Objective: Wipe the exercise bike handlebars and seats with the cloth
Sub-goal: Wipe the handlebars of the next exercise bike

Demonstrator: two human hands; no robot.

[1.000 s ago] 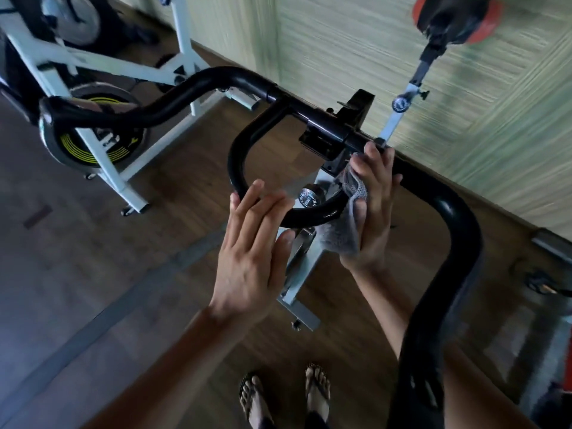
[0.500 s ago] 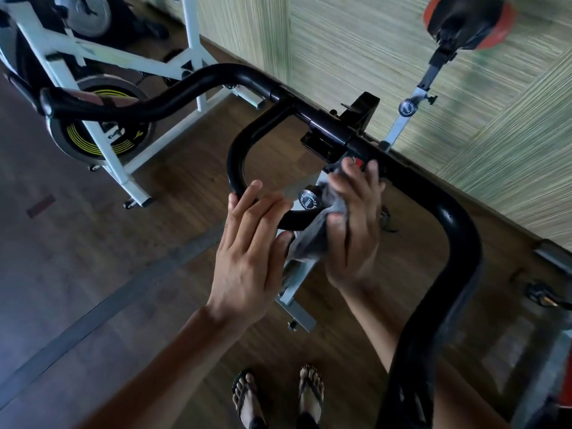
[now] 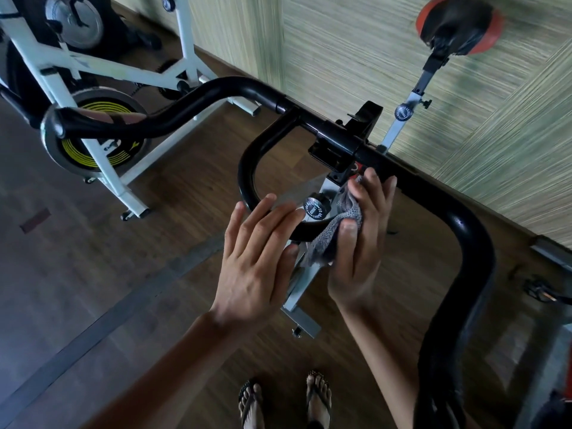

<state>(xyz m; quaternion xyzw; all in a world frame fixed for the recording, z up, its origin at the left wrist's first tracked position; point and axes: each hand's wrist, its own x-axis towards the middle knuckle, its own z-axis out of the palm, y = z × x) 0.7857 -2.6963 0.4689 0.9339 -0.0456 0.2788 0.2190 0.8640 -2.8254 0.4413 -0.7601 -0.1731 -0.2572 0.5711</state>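
Two hands at the inner loop of the black handlebars (image 3: 247, 168). Left hand (image 3: 257, 258) flat, fingers straight, resting on the tube beside the adjustment knob (image 3: 314, 209). Right hand (image 3: 362, 243) bunching the grey cloth (image 3: 334, 233) against the loop, thumb pinning it. Cloth knitted, soft, light, limp; probably best held as a wad in the palm. Bars glossy round tube, stiff, likely slick. Saddle (image 3: 458, 23) black, red-rimmed, beyond, near the wall.

Bare left hand (image 3: 257, 258), bare right hand (image 3: 360, 243), short plain nails (image 3: 349, 226), bare forearms (image 3: 173, 360), feet in dark thong sandals (image 3: 320, 400), straps dotted with small studs.
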